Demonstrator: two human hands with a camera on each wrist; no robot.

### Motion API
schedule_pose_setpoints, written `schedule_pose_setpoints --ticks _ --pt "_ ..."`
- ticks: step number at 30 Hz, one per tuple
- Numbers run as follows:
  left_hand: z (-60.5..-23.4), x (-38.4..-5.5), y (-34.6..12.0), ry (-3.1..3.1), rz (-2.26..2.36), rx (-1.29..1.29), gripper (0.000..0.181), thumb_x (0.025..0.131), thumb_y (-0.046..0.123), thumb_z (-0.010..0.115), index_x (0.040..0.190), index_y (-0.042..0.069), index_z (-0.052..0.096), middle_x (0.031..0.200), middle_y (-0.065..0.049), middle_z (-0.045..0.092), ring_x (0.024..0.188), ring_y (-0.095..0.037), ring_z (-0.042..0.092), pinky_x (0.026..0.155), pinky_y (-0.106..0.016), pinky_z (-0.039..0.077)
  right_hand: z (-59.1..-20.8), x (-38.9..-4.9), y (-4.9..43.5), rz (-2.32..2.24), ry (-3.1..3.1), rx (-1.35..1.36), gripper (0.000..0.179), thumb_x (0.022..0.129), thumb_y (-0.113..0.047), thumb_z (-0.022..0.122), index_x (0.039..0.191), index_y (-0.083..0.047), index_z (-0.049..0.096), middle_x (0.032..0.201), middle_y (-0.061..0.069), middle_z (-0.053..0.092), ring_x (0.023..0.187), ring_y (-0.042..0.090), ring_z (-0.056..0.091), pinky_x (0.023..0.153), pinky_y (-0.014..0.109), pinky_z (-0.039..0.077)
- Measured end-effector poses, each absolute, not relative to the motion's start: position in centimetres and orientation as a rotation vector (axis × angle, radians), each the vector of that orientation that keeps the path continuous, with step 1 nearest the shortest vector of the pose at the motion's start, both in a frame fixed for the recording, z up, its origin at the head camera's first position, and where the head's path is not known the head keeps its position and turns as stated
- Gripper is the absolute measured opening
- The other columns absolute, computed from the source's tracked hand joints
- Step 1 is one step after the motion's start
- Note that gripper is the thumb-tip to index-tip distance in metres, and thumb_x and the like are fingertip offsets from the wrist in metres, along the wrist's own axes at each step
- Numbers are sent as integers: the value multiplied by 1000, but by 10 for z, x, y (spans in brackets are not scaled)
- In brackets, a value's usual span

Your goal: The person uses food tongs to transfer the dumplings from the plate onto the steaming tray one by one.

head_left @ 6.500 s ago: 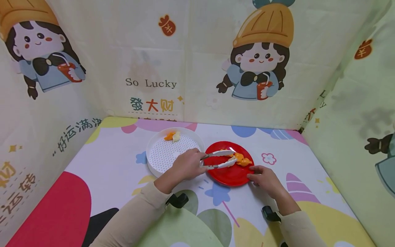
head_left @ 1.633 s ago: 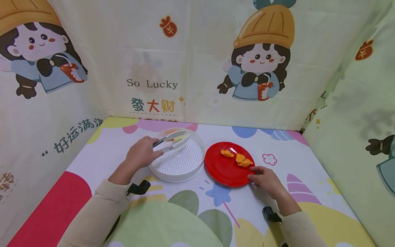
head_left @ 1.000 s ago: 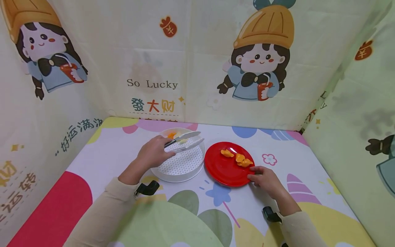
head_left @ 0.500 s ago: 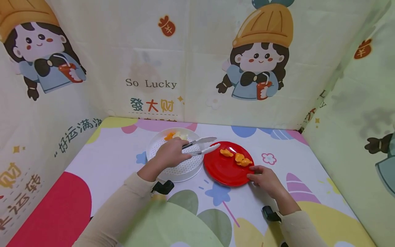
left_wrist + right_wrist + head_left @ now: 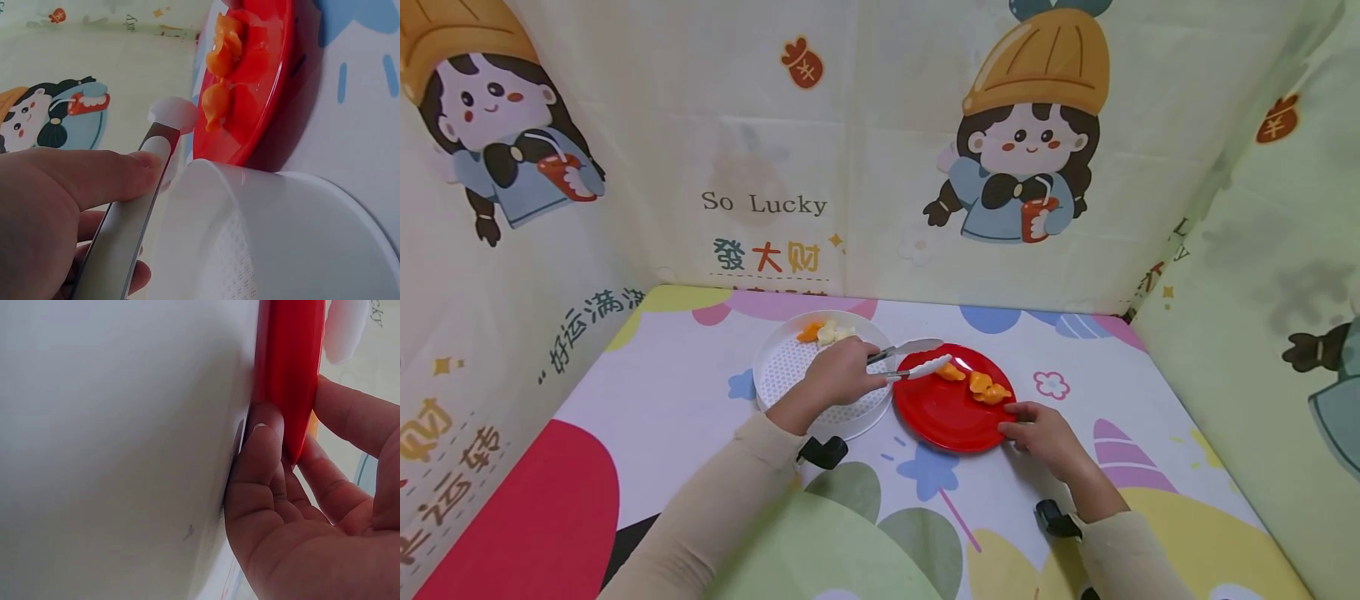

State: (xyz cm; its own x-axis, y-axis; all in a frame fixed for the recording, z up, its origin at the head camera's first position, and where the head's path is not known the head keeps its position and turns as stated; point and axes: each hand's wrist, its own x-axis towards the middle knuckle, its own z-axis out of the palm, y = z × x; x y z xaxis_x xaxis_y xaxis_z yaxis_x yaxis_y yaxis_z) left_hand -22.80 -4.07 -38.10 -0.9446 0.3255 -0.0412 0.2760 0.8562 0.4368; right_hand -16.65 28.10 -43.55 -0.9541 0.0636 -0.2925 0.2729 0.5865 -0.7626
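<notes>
My left hand (image 5: 838,375) grips a pair of metal tongs (image 5: 122,240) with white tips. In the head view the spread tips reach over the left rim of a red plate (image 5: 936,421), beside an orange dumpling-shaped piece (image 5: 951,372). Two more orange dumplings (image 5: 988,388) lie together on the plate's right side. My right hand (image 5: 1045,433) pinches the plate's right rim, thumb and fingers on either side of it in the right wrist view. Under the left forearm and hand stands a white perforated round tray (image 5: 778,379), with an orange dumpling (image 5: 809,332) and pale dumplings (image 5: 833,334) at its back.
The tray and plate stand side by side on a table with a colourful printed cover (image 5: 865,550). Printed cloth walls (image 5: 880,167) rise at the back and both sides. Black wrist mounts (image 5: 823,452) sit on both forearms.
My left hand carried a pale dumpling from plate to tray with the tongs and let it go there. It then swung right, back to the plate. The right hand stays at the rim.
</notes>
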Motion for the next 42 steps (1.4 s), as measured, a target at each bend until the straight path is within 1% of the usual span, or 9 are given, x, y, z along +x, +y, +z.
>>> schedule_pose_setpoints --ticks 7,17,20,26,33,42 --pt "-384 -230 -36 2903 661 467 47 84 31 81 123 8 69 95 -5 61 85 -19 55 61 -25 53 -436 -166 281 -1301 2580 292 54 93 -21 71 137 4 52 117 16 60 88 25 58 72 32 57" --pt "-386 -228 -38 2866 657 490 49 84 31 81 126 10 69 95 -4 62 84 -19 55 57 -23 52 -434 -166 280 -1295 2582 276 54 93 -23 71 137 4 52 115 15 60 89 24 58 72 32 56" --pt "-387 -226 -36 2859 653 487 50 83 31 82 127 11 69 99 -4 62 86 -19 55 55 -23 52 -434 -166 281 -1297 2582 279 54 93 -23 71 137 4 52 115 15 60 89 25 58 72 32 56" --pt "-388 -219 -31 2866 598 476 58 82 33 83 133 12 66 108 -6 63 90 -17 55 59 -25 54 -436 -166 282 -1292 2587 274 55 93 -23 72 136 3 52 114 15 60 89 24 58 72 32 56" --pt "-390 -215 -27 2885 589 461 59 79 31 85 131 12 67 106 -6 62 89 -17 56 61 -27 56 -436 -165 281 -1296 2592 269 55 93 -24 72 136 3 52 116 15 60 89 24 59 72 32 56" --pt "-389 -213 -28 2926 550 473 56 80 33 84 130 12 68 106 -5 62 89 -16 55 62 -29 56 -436 -165 282 -1300 2586 272 55 93 -23 72 137 3 52 117 16 60 89 25 59 73 33 57"
